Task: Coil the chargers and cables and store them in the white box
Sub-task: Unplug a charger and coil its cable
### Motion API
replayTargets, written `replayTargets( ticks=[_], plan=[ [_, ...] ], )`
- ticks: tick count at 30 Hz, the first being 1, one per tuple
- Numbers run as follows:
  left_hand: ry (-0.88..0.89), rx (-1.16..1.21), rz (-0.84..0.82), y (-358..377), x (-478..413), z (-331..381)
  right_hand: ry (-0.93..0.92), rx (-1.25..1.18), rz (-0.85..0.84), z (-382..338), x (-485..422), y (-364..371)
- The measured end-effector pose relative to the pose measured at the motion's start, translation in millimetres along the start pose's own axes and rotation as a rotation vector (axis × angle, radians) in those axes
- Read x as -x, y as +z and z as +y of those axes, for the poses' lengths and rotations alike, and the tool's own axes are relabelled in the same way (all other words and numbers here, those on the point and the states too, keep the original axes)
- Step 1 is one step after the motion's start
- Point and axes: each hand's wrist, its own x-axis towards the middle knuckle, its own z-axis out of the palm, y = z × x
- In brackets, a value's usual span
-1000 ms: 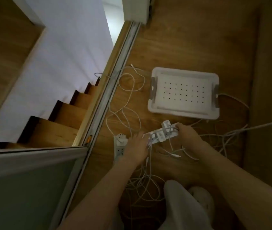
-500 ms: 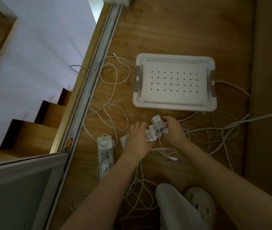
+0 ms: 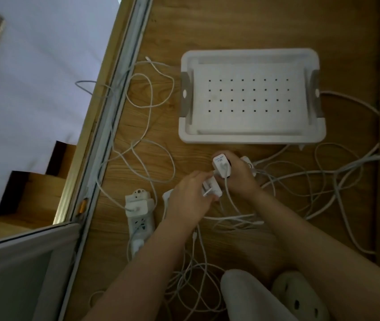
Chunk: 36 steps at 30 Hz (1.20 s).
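The white box (image 3: pixel 251 135), empty with a perforated bottom, lies on the wooden floor ahead of me. Just in front of it my right hand (image 3: pixel 240 177) grips a white charger (image 3: pixel 221 166) with a cable hanging from it. My left hand (image 3: pixel 189 198) grips another white charger (image 3: pixel 212 189), prongs pointing left, right beside the first. A white power strip (image 3: pixel 139 216) with a plugged-in adapter lies left of my left hand. Loose white cables (image 3: pixel 152 144) sprawl over the floor on both sides.
A metal sliding-door track (image 3: pixel 105 126) runs diagonally on the left, with a stairwell dropping beyond it. One cable loop hangs over that track. My knee (image 3: pixel 249 297) and a pale slipper (image 3: pixel 298 295) are at the bottom. More tangled cables (image 3: pixel 323 181) lie right of my hands.
My hands have pulled two chargers apart; the left one now holds its charger lower and separate from the right. The camera has moved closer to the box.
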Motion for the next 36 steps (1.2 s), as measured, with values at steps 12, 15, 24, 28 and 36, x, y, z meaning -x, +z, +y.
replayTargets(
  ticks=[12,15,24,28,36],
  plan=[
    [0.066,-0.14,-0.022,4.8,3.8,2.3,0.011,-0.191,0.109,7.0,0.9,19.8],
    [0.058,-0.162,-0.032,1.8,2.9,4.1,0.031,-0.227,0.083,4.7,0.7,19.7],
    [0.018,-0.206,-0.028,0.7,3.4,4.8,-0.161,-0.151,0.029,-36.3,10.9,-23.0],
    [0.003,-0.205,-0.029,1.8,3.3,6.2,-0.125,-0.137,0.039,-34.5,17.4,-40.6],
    [-0.033,-0.217,-0.053,4.7,6.1,7.8,-0.139,-0.106,0.06,-57.5,29.7,-47.1]
  ],
)
